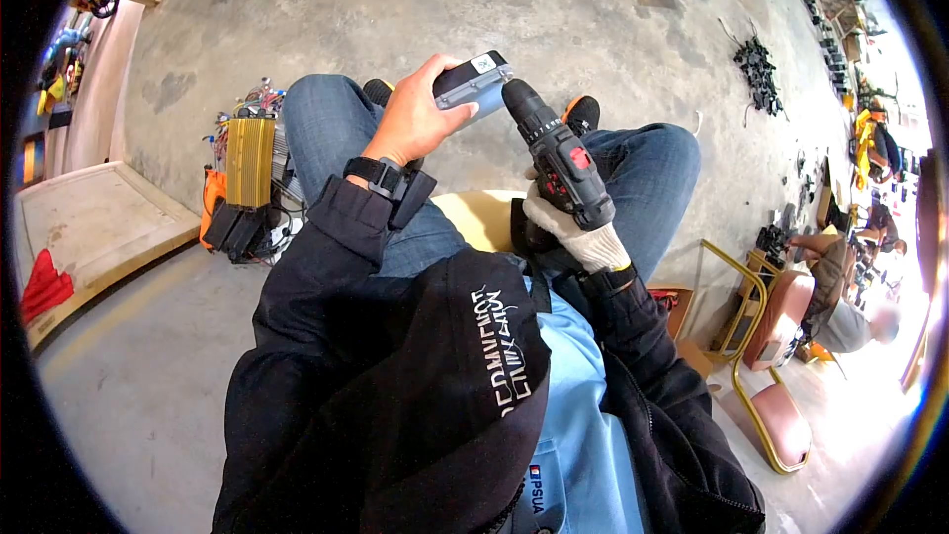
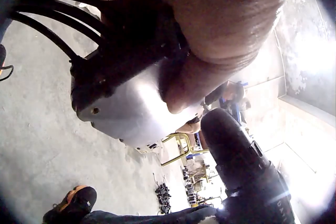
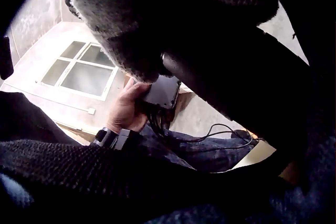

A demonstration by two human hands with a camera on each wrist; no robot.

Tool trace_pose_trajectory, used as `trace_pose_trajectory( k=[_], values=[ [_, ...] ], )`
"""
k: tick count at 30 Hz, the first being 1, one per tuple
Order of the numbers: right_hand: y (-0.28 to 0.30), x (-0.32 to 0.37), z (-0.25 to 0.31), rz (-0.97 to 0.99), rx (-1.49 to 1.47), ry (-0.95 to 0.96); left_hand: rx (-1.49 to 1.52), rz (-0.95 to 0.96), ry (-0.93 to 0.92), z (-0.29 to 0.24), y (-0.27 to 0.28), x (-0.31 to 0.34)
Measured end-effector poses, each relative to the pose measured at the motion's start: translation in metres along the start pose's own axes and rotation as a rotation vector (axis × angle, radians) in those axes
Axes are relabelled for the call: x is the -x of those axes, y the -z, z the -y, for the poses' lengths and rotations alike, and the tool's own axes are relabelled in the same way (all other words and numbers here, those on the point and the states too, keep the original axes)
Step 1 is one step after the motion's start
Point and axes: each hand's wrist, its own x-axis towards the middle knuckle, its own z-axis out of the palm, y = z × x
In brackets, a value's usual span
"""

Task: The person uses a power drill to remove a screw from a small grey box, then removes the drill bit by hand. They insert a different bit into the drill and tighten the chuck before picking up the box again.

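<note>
My bare left hand (image 1: 407, 119) grips a silver and black metal box (image 1: 473, 91), thumb across its bright face. Black cables (image 2: 58, 11) run out of the box in the left wrist view. In my right hand (image 1: 583, 237), which wears a whitish knit glove, is a black cordless drill (image 1: 561, 160) with red marks. The drill's chuck end points at the box's right end, its tip right by that edge. The glove's fingers are mostly hidden behind the drill's body in the head view.
Left of my legs lies a gold finned case (image 1: 250, 163) among wires and other units. A wooden panel (image 1: 99, 227) holds a red cloth (image 1: 44, 285). Black parts (image 1: 758, 74) are heaped on the floor to the right, near gold-framed chairs (image 1: 781, 420) and another person (image 1: 840, 287).
</note>
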Motion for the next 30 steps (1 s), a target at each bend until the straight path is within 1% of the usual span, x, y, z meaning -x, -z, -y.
trace_pose_trajectory(
  k=[2,5,7,8,17,23,25,30],
  values=[
    [0.000,0.000,0.001,-0.010,0.019,0.005,0.000,-0.001,0.000,0.001,0.000,0.000],
    [-0.001,0.002,0.000,-0.002,-0.058,-0.040,0.003,-0.001,0.002,0.001,0.000,0.000],
    [0.000,0.000,-0.008,0.007,0.048,0.012,-0.008,0.000,0.011,-0.002,0.001,0.000],
    [0.001,0.000,-0.009,0.007,0.048,0.012,-0.007,0.000,0.011,-0.002,0.001,0.000],
    [-0.001,0.001,-0.007,0.002,-0.027,-0.015,0.007,0.002,-0.002,-0.002,0.001,0.000],
    [-0.001,0.000,-0.002,-0.008,0.071,0.048,0.000,0.004,0.008,-0.003,0.001,0.000],
    [-0.002,0.001,0.000,0.004,-0.084,-0.018,0.001,0.005,-0.002,-0.002,0.001,0.000],
    [0.000,0.000,0.000,0.016,-0.039,-0.013,0.002,0.007,0.002,-0.001,0.001,0.000]
  ],
)
